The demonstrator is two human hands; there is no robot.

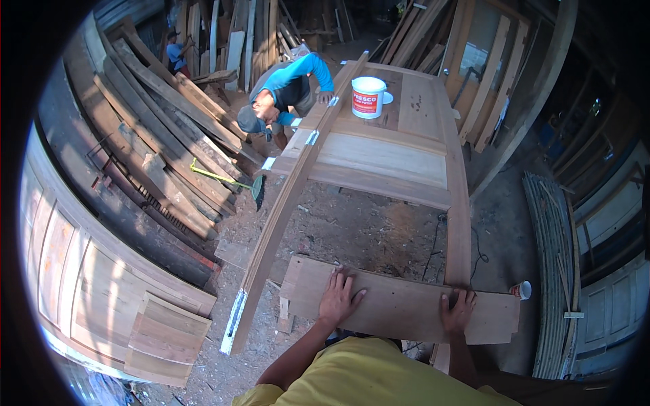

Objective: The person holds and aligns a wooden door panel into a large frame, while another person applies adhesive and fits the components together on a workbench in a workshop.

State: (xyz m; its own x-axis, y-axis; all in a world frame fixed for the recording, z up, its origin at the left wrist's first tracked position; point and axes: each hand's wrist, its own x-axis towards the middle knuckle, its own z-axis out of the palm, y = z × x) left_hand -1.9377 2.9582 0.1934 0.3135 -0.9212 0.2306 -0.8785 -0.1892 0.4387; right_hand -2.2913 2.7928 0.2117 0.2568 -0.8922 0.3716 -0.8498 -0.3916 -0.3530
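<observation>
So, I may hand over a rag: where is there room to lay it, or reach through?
The pale wooden panel between two brown wooden crossrails is bare. Reaching through looks possible between the nearer crossrail and the long brown wooden board. It is more crowded beyond, with the white plastic bucket and round white disc.

Before me, the wooden door frame (459, 237) carries a white bucket (367, 100) with a red label, upright on the far panel; a round white piece (388, 98) lies just beside it; the dusty floor (359, 233) bears scattered shavings and, to my left, heaped planks (177, 162).
</observation>
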